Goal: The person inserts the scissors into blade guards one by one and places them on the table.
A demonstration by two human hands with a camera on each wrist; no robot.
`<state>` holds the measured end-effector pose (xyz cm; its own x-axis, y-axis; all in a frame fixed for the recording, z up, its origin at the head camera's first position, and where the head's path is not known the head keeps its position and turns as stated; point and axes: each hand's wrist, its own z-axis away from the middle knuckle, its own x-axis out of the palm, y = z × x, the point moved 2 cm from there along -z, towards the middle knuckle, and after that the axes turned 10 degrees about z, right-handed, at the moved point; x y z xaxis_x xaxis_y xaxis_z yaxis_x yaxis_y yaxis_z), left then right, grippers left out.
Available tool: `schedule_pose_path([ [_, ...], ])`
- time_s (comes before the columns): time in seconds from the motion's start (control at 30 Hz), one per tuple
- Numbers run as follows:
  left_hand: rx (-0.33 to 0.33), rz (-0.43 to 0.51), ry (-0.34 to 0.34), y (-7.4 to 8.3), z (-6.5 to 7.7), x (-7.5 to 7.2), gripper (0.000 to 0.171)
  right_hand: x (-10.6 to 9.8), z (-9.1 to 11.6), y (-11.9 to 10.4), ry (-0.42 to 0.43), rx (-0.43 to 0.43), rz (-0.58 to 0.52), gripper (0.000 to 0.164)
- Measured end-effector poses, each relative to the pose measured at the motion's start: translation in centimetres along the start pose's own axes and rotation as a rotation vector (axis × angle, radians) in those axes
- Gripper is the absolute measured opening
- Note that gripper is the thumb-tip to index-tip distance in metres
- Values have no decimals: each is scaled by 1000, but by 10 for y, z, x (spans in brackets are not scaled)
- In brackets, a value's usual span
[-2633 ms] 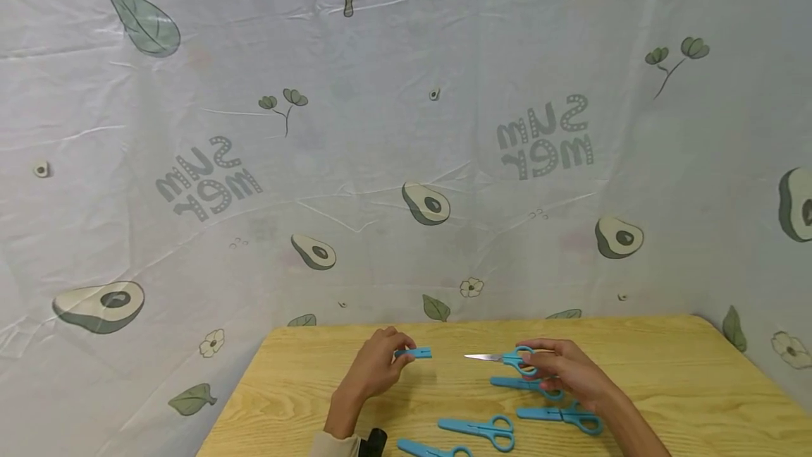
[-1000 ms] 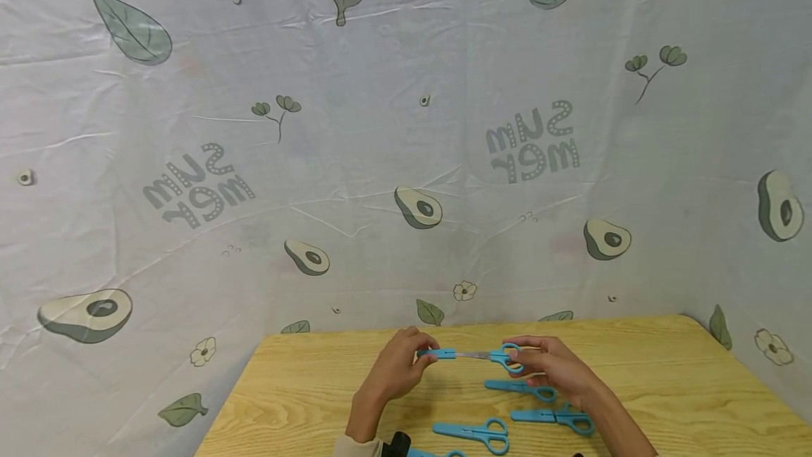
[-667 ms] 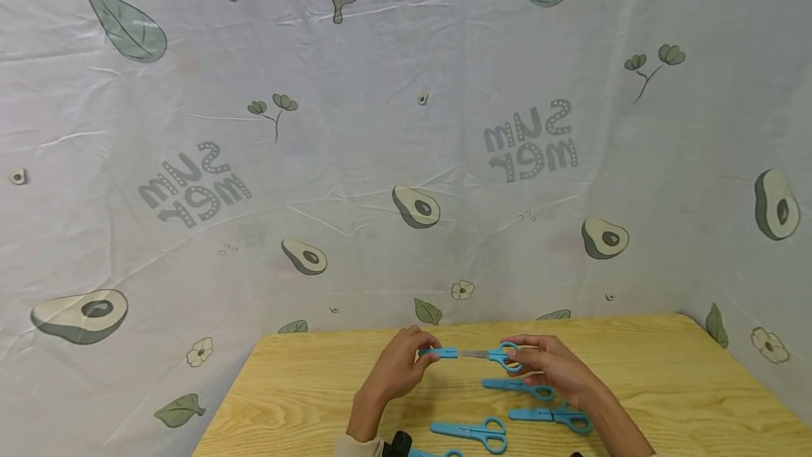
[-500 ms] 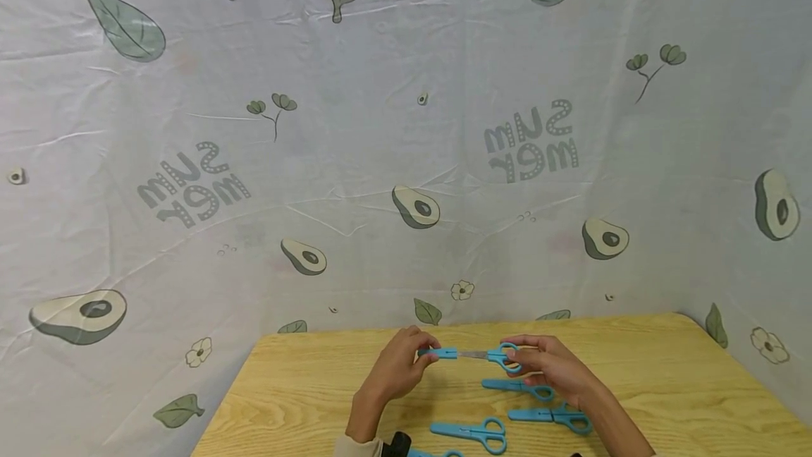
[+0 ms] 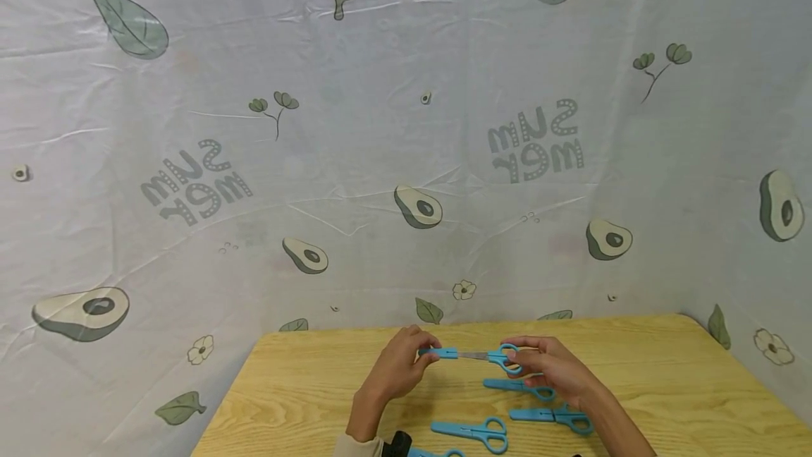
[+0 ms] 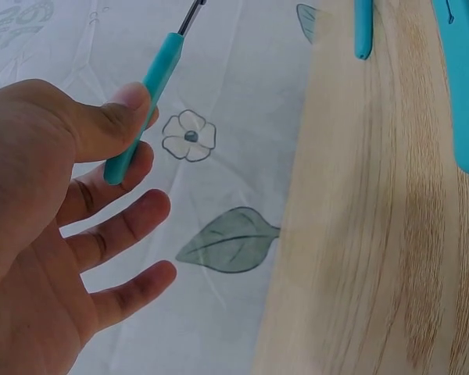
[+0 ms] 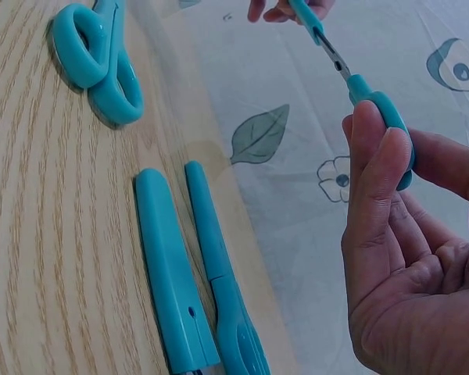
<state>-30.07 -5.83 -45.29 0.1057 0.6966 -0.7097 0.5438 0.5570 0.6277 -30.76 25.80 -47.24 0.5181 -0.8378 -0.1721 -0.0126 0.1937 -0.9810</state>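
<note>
My left hand (image 5: 400, 364) pinches a blue scissors cover (image 6: 150, 101) between thumb and index finger; its other fingers are spread away from it. My right hand (image 5: 558, 369) holds a pair of scissors (image 7: 384, 117) by its blue handle loops, thumb on one side and fingers on the other. The scissors' metal blades (image 5: 472, 355) point left, tips inside the cover's mouth, with a stretch of bare metal showing between cover and handles. Both hands hold these above the table, the scissors lying nearly level.
On the wooden table (image 5: 304, 386) lie several covered blue scissors: one (image 5: 469, 431) at the front middle, one (image 5: 550, 416) to its right, one (image 5: 519, 385) under my right hand. Another (image 5: 438, 453) is cut off by the lower frame edge. A patterned sheet (image 5: 355, 161) hangs behind the table.
Since the oldest frame the left hand has moved right with the cover, and the blade tips have gone into its mouth. In the last second both hands have stayed almost still.
</note>
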Motion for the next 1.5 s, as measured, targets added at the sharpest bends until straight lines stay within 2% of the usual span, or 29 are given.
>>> schedule_pose_path([
  [0.5,23,-14,0,4,4,0,15,8,2,-3,15,15,10,59],
  [0.93,17,-4,-19,3,1,2,16,12,-5,-4,16,9,25,59],
  [1.2,42,-3,0,7,1,3,15,13,-5,-4,10,11,23,58],
  [1.5,58,-7,7,12,-5,8,15,14,-5,-6,16,6,33,58],
])
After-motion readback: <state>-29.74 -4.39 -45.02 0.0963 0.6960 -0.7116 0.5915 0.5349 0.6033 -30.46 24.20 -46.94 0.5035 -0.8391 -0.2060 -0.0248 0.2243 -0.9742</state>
